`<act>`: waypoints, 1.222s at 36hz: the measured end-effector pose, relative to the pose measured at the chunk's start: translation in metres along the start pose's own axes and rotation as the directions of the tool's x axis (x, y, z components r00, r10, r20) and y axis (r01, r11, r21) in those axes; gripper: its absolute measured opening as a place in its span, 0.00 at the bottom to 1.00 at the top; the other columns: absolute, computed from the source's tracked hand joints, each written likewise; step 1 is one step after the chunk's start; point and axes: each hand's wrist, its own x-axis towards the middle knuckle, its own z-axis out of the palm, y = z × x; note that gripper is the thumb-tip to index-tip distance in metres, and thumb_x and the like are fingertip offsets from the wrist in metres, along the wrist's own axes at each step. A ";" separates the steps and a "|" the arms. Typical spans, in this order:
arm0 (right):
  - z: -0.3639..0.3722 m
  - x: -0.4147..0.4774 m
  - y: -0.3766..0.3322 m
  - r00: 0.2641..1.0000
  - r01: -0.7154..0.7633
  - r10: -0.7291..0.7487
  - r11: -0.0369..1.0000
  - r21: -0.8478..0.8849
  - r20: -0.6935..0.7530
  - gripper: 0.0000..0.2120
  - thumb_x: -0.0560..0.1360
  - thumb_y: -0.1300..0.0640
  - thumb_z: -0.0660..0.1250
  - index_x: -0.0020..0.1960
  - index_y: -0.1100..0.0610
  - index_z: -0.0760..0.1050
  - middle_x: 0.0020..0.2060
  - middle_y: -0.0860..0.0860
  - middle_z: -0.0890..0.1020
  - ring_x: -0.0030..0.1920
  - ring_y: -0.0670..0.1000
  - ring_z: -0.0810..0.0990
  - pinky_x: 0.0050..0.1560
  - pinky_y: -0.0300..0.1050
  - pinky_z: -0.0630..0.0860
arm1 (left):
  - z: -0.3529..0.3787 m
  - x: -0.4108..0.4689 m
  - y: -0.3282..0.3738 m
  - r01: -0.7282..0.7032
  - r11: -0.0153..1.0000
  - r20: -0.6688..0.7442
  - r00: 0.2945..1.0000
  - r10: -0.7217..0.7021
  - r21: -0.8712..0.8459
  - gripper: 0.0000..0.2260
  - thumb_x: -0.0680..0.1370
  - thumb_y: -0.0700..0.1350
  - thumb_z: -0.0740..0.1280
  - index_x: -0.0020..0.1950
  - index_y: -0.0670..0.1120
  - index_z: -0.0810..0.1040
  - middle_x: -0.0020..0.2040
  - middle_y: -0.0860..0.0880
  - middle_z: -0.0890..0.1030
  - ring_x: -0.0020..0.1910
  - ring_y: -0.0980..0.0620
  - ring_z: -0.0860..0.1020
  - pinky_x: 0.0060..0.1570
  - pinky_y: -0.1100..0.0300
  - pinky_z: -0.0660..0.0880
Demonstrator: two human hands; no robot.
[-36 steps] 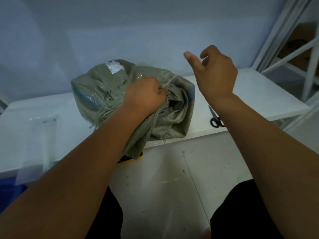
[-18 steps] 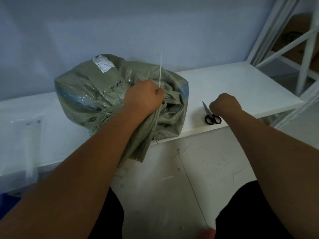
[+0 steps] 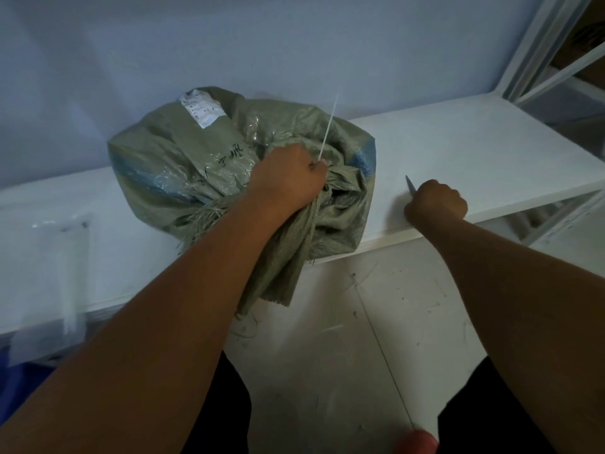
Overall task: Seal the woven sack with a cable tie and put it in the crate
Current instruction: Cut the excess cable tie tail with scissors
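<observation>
Grey-green woven sack (image 3: 203, 172) lies on its side on the white bench (image 3: 474, 152), against the pale wall, with a white label (image 3: 203, 108) on its upper face. Its gathered neck hangs over the bench's front edge, and the left hand (image 3: 288, 181) is closed in a fist around that bunched neck. A white cable tie (image 3: 328, 129) sticks up from the fist, its free tail slanting upward. The right hand (image 3: 437, 204) rests near the bench edge just right of the sack, fingers curled tight over scissors (image 3: 410, 185), of which only the blade tip shows.
</observation>
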 end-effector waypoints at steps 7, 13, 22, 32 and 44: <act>0.000 0.009 0.008 0.999 0.007 -0.008 1.000 0.028 0.053 0.11 0.78 0.60 0.64 0.58 0.61 0.79 0.55 0.58 0.82 0.57 0.60 0.82 0.50 0.46 0.74 | 0.005 0.002 -0.004 -0.012 1.000 0.029 1.000 0.012 -0.018 0.24 0.80 0.57 0.60 0.27 0.46 0.66 0.26 0.50 0.67 0.25 0.51 0.68 0.32 0.59 0.63; -0.010 0.007 -0.001 0.986 0.105 -0.106 0.994 0.010 0.128 0.05 0.73 0.61 0.68 0.46 0.62 0.74 0.41 0.54 0.78 0.48 0.59 0.84 0.46 0.47 0.78 | 0.007 0.002 -0.005 0.016 0.999 0.053 0.999 -0.014 -0.028 0.24 0.80 0.57 0.60 0.28 0.46 0.67 0.25 0.50 0.68 0.25 0.51 0.69 0.33 0.60 0.64; -0.007 -0.001 -0.013 0.955 0.244 -0.238 0.970 -0.013 0.180 0.07 0.71 0.56 0.69 0.44 0.59 0.75 0.40 0.54 0.82 0.39 0.56 0.84 0.42 0.43 0.78 | 0.001 -0.004 -0.002 0.124 0.983 0.134 0.985 -0.106 -0.134 0.22 0.79 0.60 0.61 0.31 0.46 0.71 0.29 0.50 0.73 0.30 0.51 0.75 0.33 0.60 0.66; -0.021 -0.004 -0.016 0.910 -0.226 -0.116 0.667 0.709 0.399 0.08 0.76 0.64 0.70 0.51 0.68 0.75 0.38 0.62 0.84 0.21 0.48 0.81 0.21 0.35 0.72 | -0.021 -0.010 0.003 0.254 0.925 0.259 0.949 -0.181 -0.284 0.21 0.82 0.57 0.59 0.58 0.41 0.81 0.60 0.40 0.80 0.59 0.42 0.79 0.55 0.57 0.71; -0.108 -0.064 -0.093 0.902 -0.252 -0.379 -0.073 0.965 0.207 0.02 0.77 0.64 0.71 0.48 0.63 0.81 0.38 0.54 0.82 0.36 0.47 0.77 0.32 0.35 0.76 | -0.076 -0.035 -0.020 0.157 0.794 0.027 0.984 -0.175 -0.587 0.22 0.81 0.58 0.62 0.36 0.41 0.74 0.31 0.47 0.70 0.32 0.53 0.71 0.37 0.60 0.65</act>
